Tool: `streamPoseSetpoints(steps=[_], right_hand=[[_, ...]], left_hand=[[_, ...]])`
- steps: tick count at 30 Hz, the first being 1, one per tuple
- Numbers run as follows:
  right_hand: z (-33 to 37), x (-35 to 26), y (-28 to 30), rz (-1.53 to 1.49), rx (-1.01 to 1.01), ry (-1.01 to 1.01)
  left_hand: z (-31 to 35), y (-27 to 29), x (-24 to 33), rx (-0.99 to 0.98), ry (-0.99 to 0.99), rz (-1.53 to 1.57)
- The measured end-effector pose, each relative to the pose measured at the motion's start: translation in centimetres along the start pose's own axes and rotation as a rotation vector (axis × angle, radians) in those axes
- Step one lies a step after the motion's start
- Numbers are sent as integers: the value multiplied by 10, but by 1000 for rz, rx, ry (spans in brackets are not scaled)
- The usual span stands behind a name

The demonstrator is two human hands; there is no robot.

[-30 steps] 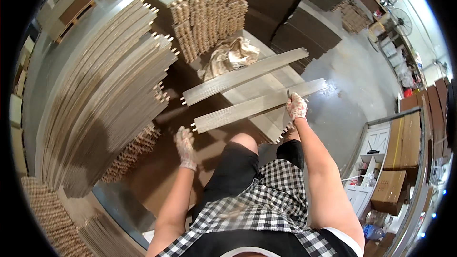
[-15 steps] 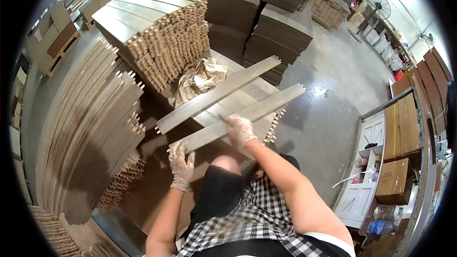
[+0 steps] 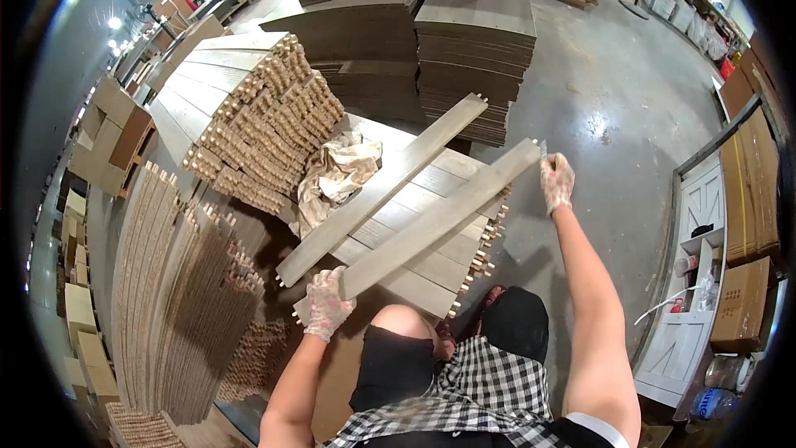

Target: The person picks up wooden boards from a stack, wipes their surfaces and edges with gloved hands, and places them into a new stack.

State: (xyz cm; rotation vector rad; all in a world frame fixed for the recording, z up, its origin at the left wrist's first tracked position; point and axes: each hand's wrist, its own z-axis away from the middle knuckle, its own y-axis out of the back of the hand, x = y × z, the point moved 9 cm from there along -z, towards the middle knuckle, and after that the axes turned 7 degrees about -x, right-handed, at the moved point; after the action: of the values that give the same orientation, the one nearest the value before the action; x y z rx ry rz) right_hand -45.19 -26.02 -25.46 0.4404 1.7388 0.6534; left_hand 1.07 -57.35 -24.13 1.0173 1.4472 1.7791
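A grey wooden slat (image 3: 439, 216) with dowel pegs at its ends lies slantwise across a pile of flat slats (image 3: 431, 270). My gloved left hand (image 3: 328, 305) grips its near left end, fingers on top. Just past the far right end, my gloved right hand (image 3: 557, 182) is closed in a pinch. A small thin, flat greyish piece (image 3: 543, 149) sticks up from its fingers; its kind cannot be made out. Beside the first slat, a second grey slat (image 3: 385, 187) rests farther off on the same pile.
A crumpled tan cloth (image 3: 340, 174) lies at the pile's left. Tall stacks of pegged slats (image 3: 257, 124) stand behind it and at my left (image 3: 166, 299). Dark panel stacks (image 3: 473, 50) rise beyond. At right are a white cabinet (image 3: 684, 323) and cardboard boxes (image 3: 742, 303).
My right hand has moved from the slat's middle to beyond its far right end. My left hand now holds the slat's near end more firmly. The view has shifted.
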Motion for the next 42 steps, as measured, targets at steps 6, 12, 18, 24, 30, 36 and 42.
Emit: streamPoseSetpoints(steps=[6,12,18,24,30,36,42], right_hand=[[142,-82,16,-455,-336,-10],[256,-108,-27,-451,-499,38],[243,-84,-38,-242,-486,-20],[256,-80,-45,-162,-505,-36],[279,-102,-11,-203,-411,52],[274,-46,32,-475,-379,-65],[244,-58,29,-629,-263,-42]], left_hand=[[-22,25,-42,175,-25,81],[-78,21,-70,-36,145,-84],[-78,32,-47,-171,147,-159],[-32,58,-18,-211,7,228],[62,23,-14,-227,7,751],[168,16,29,-115,34,893],[186,22,66,-126,20,886]])
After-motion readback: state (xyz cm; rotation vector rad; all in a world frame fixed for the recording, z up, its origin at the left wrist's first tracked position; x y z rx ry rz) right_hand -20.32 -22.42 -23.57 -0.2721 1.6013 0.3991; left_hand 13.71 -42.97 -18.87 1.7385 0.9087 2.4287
